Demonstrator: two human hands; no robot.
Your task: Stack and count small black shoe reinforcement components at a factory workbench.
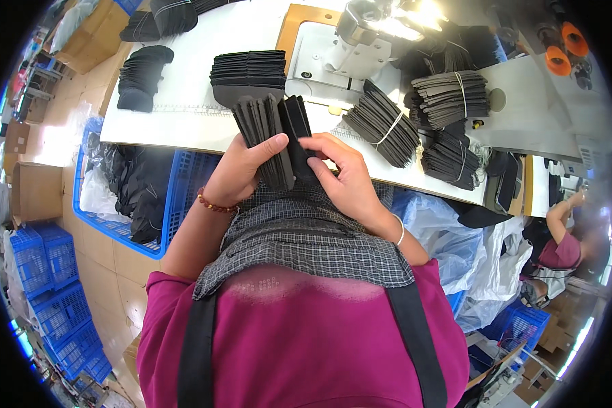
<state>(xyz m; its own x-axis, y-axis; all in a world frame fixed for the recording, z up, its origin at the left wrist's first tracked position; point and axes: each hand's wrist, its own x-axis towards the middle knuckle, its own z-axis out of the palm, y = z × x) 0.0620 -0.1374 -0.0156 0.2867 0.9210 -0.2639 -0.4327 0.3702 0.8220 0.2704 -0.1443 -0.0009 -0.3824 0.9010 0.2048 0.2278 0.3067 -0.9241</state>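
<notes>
Two hands working one fanned stack of dark fabric pieces [273,132], held upright above the near edge of the white table [183,122]. Left hand [241,170] closed around the stack's left side, thumb laid across the front faces, fingers hidden behind; beaded bracelet [214,204] at the wrist. Right hand [347,178] at the stack's right side, thumb and forefinger pinching the outermost black piece, remaining fingers curled; thin bangle [400,230] at the wrist. Stack's lower end resting just over the grey checked apron [306,238].

On the table behind the stack: a flat pile of identical dark pieces [248,68], touching or nearly touching the fanned tops. Right of it, the base of a sewing machine [333,58] under a bright lamp. Further right, three bundles tied with pale string [449,95]. At the far left of the table, a loose black pile [141,78].

Below the table on the left, a blue plastic crate [183,177] holding black material. At the right edge, another person's arm [561,214].
</notes>
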